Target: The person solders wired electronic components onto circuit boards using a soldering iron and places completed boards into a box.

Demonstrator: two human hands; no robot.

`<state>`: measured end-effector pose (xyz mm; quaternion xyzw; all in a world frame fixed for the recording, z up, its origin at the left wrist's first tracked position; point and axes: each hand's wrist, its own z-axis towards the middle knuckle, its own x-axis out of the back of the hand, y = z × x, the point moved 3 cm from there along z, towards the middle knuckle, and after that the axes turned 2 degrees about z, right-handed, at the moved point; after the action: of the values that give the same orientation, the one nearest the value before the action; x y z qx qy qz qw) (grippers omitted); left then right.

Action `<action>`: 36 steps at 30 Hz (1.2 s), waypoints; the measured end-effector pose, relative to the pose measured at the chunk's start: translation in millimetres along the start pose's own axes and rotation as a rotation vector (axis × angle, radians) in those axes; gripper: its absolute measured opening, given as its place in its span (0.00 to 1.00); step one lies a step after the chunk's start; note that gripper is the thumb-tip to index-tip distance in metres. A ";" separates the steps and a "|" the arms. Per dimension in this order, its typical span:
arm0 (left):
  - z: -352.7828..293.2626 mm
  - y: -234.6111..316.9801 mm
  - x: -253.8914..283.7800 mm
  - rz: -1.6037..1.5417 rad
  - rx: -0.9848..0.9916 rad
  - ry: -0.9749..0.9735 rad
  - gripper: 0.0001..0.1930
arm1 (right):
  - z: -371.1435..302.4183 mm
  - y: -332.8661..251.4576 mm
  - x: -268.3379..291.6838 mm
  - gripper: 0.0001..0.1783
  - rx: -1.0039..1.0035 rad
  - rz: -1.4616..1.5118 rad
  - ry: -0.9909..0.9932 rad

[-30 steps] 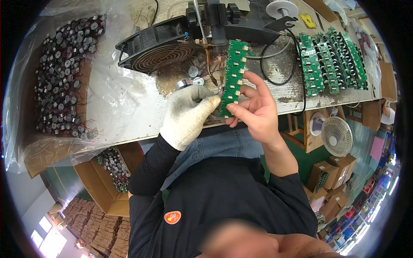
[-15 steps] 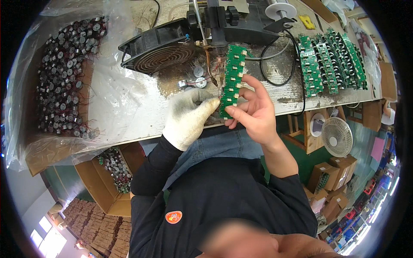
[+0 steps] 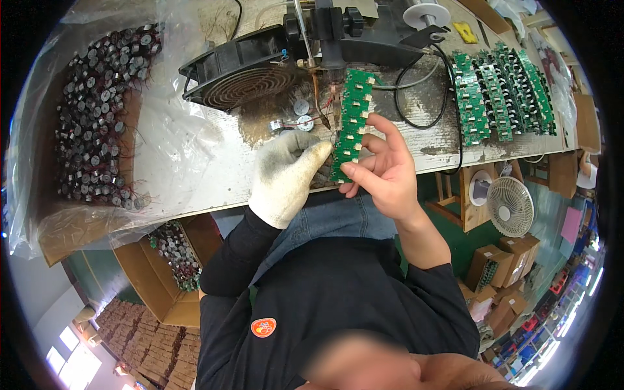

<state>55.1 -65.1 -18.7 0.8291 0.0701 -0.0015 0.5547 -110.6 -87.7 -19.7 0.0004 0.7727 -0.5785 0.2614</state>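
My right fingers [image 3: 361,174] pinched the green board [image 3: 355,112]; my left fingers [image 3: 317,152] pressed together, any hold hidden. I judged this soldering, next needing steadiness at the bent tip [image 3: 318,97].

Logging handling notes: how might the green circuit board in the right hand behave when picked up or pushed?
The circuit board is probably stiff: it shows no sag, though the right hand grips it near one end. Likely light, being a narrow strip. White parts along its edge might snag.
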 end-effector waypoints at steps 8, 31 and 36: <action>1.3 5.5 -4.6 -0.048 0.036 0.021 0.12 | 0.7 -0.2 1.2 0.38 0.029 0.006 0.005; -33.2 4.5 79.1 0.389 -0.277 0.458 0.13 | -1.5 0.7 6.4 0.38 0.069 -0.112 0.092; -67.7 13.5 178.0 0.781 -0.432 1.058 0.10 | 1.4 1.0 6.0 0.37 0.085 -0.126 0.094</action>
<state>227.8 12.5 5.5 0.5539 0.0262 0.6171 0.5583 -114.9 -90.4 -23.2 -0.0100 0.7575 -0.6253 0.1875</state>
